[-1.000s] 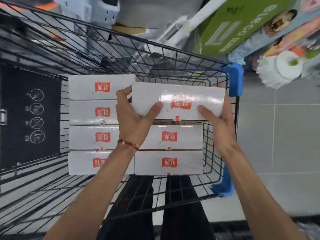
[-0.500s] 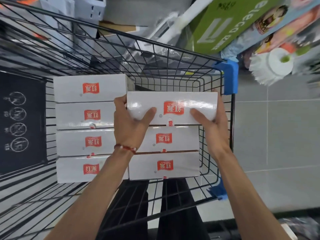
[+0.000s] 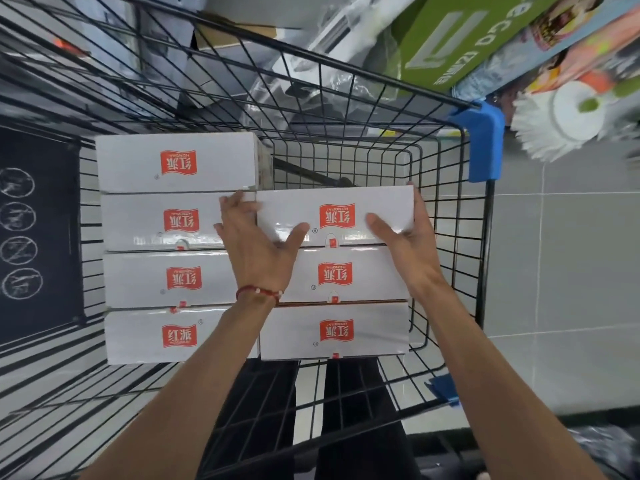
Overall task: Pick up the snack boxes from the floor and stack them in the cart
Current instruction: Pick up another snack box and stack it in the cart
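Both hands grip one white box [image 3: 334, 216] w/ a red logo. The left hand [image 3: 256, 247] is at its left end and the right hand [image 3: 410, 244] at its right end, thumbs on the top face, fingers round the ends. The box is inside the wire cart [image 3: 485, 147], at the far end of the right row, touching the next of 2 other boxes [image 3: 334, 275] there. The left row [image 3: 180, 278] has 4 — all edge to edge. Red bracelet [image 3: 258, 294] on the left wrist; grey tiled floor [image 3: 571, 271] on the right.

boxes [image 3: 180, 278] in cart [image 3: 485, 143], left row four, right row apparently three
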`<state>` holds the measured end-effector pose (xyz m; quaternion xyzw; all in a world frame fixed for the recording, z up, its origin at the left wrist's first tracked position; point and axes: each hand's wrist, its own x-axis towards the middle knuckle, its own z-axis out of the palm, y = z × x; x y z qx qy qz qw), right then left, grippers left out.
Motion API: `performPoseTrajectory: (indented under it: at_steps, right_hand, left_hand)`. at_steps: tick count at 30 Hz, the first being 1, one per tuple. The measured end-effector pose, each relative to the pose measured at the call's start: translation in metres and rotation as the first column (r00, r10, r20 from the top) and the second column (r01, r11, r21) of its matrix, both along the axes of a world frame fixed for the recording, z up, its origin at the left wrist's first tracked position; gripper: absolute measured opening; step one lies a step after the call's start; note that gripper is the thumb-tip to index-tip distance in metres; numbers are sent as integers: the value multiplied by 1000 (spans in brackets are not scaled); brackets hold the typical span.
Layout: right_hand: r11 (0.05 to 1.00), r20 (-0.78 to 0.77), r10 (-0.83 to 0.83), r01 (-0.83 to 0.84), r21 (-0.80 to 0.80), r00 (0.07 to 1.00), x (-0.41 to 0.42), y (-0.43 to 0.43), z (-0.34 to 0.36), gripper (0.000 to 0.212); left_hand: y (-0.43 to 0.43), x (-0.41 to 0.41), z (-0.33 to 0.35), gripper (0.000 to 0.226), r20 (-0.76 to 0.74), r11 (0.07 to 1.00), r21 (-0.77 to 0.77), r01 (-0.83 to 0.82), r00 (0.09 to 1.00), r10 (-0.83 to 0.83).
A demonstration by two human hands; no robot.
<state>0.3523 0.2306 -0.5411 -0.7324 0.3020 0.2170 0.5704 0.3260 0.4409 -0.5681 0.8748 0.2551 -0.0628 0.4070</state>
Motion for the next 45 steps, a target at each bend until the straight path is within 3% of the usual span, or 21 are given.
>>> performPoseTrajectory:
  at_steps: [3,8,15,20,24,30,35,45]
  right_hand:
    - [999,-17,46,-46,-16,999,0,0,-4,96]
    - [999,-7,38,-38,18,999,-3,1,-8,98]
    - [999,2,-40,40,2,999,-16,5,-11,70]
    - [1000,-34,16,-16,3,999,-28,-2,6,49]
    - [998,-29,14,-12,56,999,-42,-14,33,37]
    - [988,128,-111,95,125,985,-91,-34,92,30]
    - [973,248,-170,123,195,954,-149,-73,146,31]
    - [919,292,-380,321,231,878,-258,-203,205,27]
  left_hand:
    - [-11,-5,-7,92,-7,998,22,58,998,-58]
    - [-6,-19,-24,78,-127,870,322,373,928,-351]
    - [-6,-24,-28,74,-225,834,336,438,897,-381]
    - [-6,-17,-17,76,-303,832,283,477,868,-394]
    - [-18,-10,13,73,-348,896,152,418,871,-347]
    - [-71,-49,87,69,-147,955,-93,280,945,-292]
    - [-134,-105,160,56,-21,946,-235,223,972,-234]
    - [-273,-183,244,46,101,840,-237,488,873,-478]
